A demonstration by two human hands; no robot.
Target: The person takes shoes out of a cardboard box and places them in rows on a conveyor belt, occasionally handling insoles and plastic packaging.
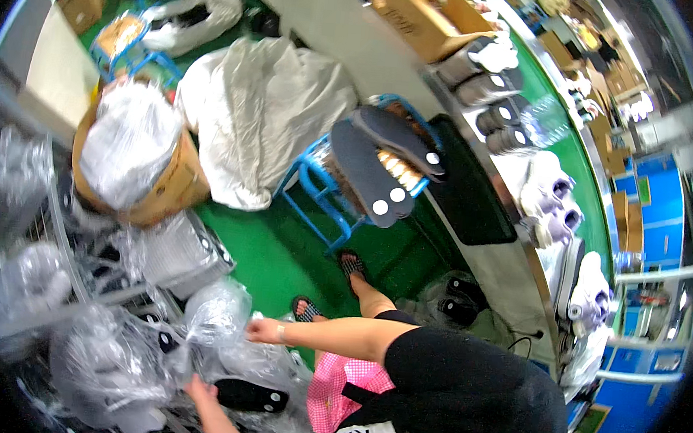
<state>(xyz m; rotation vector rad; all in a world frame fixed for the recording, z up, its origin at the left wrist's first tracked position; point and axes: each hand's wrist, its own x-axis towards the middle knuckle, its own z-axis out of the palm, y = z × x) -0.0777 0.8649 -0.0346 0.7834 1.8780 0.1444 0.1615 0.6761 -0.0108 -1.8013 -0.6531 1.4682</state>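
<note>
My left hand [201,388] reaches in from the lower edge, its fingers closed on crumpled clear plastic. Beside it lies a black shoe sole [247,396] with two white dots at one end. My right hand [263,330], with a light band at the wrist, is farther up, its fingers curled at the edge of a clear plastic bag [219,312]. Its fingertips are partly hidden and small. More clear bags [107,360] are heaped to the left, with dark dotted pieces showing through.
A blue stool [316,183] carries large dark soles [367,165]. A carton [178,179] lined with plastic and a big whitish sack [266,104] stand beyond. At right, a long bench [548,293] holds shoes [556,196] and an open box [427,19]. Metal rack bars [61,227] edge the left.
</note>
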